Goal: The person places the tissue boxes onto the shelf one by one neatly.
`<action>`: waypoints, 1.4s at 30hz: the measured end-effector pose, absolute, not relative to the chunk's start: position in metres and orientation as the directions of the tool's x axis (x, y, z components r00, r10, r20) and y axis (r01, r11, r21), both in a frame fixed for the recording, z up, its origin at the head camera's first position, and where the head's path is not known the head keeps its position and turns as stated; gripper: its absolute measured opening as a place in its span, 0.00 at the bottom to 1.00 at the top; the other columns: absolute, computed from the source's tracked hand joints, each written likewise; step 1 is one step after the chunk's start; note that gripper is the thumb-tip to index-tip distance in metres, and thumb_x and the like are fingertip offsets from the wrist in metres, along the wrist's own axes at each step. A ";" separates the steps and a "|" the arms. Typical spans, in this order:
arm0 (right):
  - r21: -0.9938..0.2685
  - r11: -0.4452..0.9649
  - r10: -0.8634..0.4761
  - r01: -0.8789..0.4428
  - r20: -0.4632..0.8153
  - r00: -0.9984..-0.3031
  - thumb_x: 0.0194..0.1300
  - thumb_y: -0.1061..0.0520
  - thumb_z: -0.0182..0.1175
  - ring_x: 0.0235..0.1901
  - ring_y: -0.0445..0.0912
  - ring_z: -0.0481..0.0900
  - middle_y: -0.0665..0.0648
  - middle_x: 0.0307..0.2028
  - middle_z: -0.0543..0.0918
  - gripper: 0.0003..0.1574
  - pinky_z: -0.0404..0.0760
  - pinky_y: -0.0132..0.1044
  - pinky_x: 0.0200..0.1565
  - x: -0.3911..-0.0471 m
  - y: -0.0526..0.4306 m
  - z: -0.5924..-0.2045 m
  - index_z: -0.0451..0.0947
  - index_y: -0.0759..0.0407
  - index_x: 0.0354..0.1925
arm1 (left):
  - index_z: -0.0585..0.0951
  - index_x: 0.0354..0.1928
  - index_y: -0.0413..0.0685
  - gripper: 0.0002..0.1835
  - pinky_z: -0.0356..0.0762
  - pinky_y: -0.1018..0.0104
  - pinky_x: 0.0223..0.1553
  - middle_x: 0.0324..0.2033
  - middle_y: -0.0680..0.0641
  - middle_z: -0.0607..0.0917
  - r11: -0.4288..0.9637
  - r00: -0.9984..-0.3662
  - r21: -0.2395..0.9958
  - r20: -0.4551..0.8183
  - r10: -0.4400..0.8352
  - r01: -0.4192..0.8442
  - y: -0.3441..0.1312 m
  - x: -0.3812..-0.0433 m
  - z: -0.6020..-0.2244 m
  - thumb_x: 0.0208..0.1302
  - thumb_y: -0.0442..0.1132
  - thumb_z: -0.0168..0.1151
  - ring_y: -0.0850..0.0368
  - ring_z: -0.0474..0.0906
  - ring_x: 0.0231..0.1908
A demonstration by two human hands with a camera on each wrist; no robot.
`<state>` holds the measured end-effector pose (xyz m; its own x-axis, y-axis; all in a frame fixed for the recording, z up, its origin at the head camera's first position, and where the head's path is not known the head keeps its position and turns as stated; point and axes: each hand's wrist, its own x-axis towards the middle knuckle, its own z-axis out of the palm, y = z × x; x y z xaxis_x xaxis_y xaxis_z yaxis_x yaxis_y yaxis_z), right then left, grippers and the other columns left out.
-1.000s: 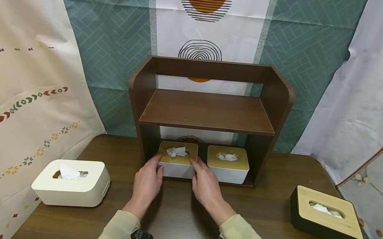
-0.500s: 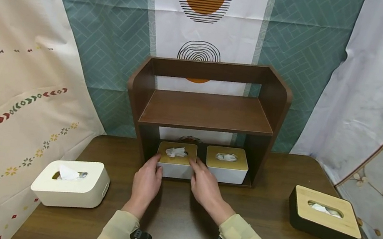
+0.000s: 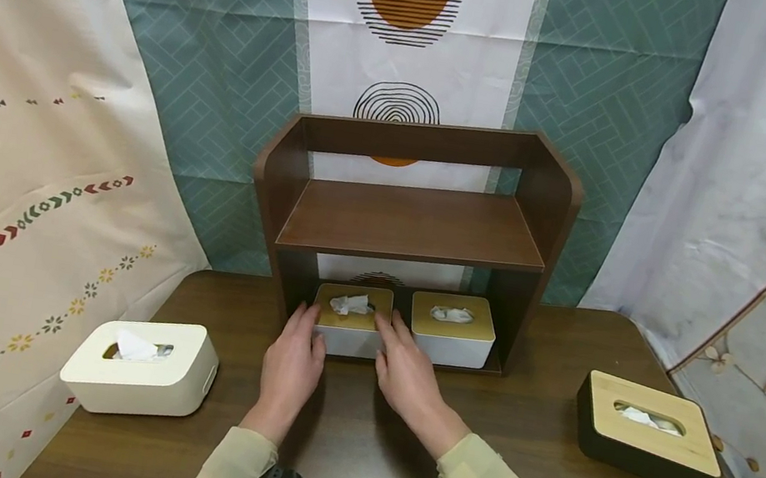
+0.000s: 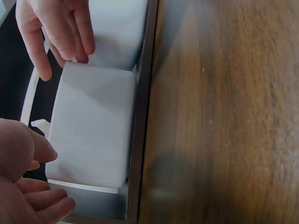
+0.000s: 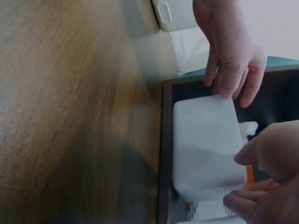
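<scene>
A white tissue box with a gold lid (image 3: pixel 349 342) sits at the left of the bookshelf's lower tier, a tissue showing in its slot. My left hand (image 3: pixel 291 367) is at its left side, fingers fairly straight and close to the edge. At its right side is my right hand (image 3: pixel 408 383), with extended fingers in the gap beside a second gold-lidded tissue box (image 3: pixel 451 350). In the left wrist view, the thumb and fingers of my left hand (image 4: pixel 28 172) stand loosely spread around the first box's corner. Neither hand plainly grips it.
The dark brown bookshelf (image 3: pixel 416 223) stands at the back of the wooden table (image 3: pixel 352 471), before a patterned curtain. A cream tissue box (image 3: pixel 139 380) is at the left. A black tissue box with a wooden lid (image 3: pixel 650 436) is at the right.
Fingers of both hands have straightened and slid slightly forward along the left gold-lidded tissue box's sides, loosening from it. The box stays in place on the shelf.
</scene>
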<state>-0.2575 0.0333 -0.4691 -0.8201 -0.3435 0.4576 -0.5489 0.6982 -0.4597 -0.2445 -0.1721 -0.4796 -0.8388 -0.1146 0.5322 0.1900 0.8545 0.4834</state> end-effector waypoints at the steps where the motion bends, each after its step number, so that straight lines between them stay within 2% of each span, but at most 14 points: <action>1: -0.451 0.700 -0.345 -0.554 0.465 -0.815 0.75 0.66 0.69 0.64 0.68 0.83 0.76 0.76 0.72 0.37 0.88 0.61 0.52 -0.256 0.034 -0.468 0.72 0.66 0.78 | 0.79 0.72 0.36 0.25 0.84 0.32 0.56 0.71 0.29 0.78 0.857 -0.835 0.478 0.539 -0.112 0.193 -0.172 -0.243 -0.479 0.76 0.31 0.67 0.29 0.84 0.62; 6: -0.417 0.704 -0.364 -0.575 0.482 -0.797 0.75 0.65 0.70 0.69 0.66 0.80 0.73 0.78 0.70 0.39 0.86 0.61 0.58 -0.249 0.037 -0.462 0.72 0.65 0.79 | 0.79 0.73 0.35 0.26 0.81 0.33 0.63 0.72 0.28 0.78 0.874 -0.815 0.434 0.574 -0.081 0.218 -0.169 -0.235 -0.474 0.75 0.31 0.68 0.29 0.77 0.70; 10: -0.383 0.720 -0.381 -0.579 0.480 -0.791 0.77 0.61 0.70 0.73 0.65 0.76 0.70 0.79 0.70 0.39 0.82 0.61 0.65 -0.240 0.042 -0.457 0.71 0.64 0.80 | 0.78 0.73 0.35 0.28 0.75 0.33 0.70 0.72 0.28 0.77 0.891 -0.802 0.388 0.595 -0.045 0.238 -0.166 -0.228 -0.470 0.75 0.32 0.70 0.28 0.74 0.73; 15: -0.358 0.731 -0.394 -0.581 0.473 -0.788 0.78 0.56 0.71 0.75 0.64 0.74 0.67 0.80 0.69 0.40 0.79 0.61 0.68 -0.229 0.053 -0.453 0.70 0.63 0.81 | 0.78 0.74 0.35 0.29 0.68 0.35 0.75 0.73 0.28 0.76 0.903 -0.793 0.332 0.609 0.014 0.271 -0.159 -0.221 -0.465 0.74 0.35 0.73 0.29 0.71 0.75; 24: -0.325 0.758 -0.394 -0.566 0.464 -0.793 0.79 0.50 0.71 0.78 0.62 0.70 0.65 0.81 0.70 0.41 0.72 0.62 0.74 -0.212 0.082 -0.449 0.71 0.61 0.81 | 0.80 0.73 0.37 0.29 0.65 0.34 0.77 0.74 0.30 0.77 0.905 -0.767 0.270 0.635 0.088 0.328 -0.140 -0.212 -0.459 0.75 0.40 0.74 0.30 0.69 0.77; 32: -0.302 0.769 -0.377 -0.563 0.498 -0.781 0.76 0.47 0.73 0.77 0.63 0.71 0.65 0.80 0.71 0.44 0.74 0.64 0.72 -0.203 0.110 -0.450 0.71 0.61 0.81 | 0.80 0.73 0.37 0.30 0.68 0.31 0.74 0.73 0.30 0.78 0.895 -0.745 0.246 0.654 0.130 0.373 -0.120 -0.208 -0.457 0.74 0.40 0.75 0.30 0.71 0.76; 42: -0.303 0.804 -0.335 -0.512 0.481 -0.810 0.76 0.48 0.74 0.78 0.64 0.71 0.65 0.81 0.70 0.46 0.68 0.61 0.77 -0.189 0.148 -0.447 0.69 0.63 0.82 | 0.80 0.75 0.41 0.30 0.66 0.33 0.76 0.76 0.33 0.76 0.880 -0.770 0.262 0.616 0.164 0.396 -0.091 -0.202 -0.451 0.76 0.44 0.73 0.33 0.69 0.78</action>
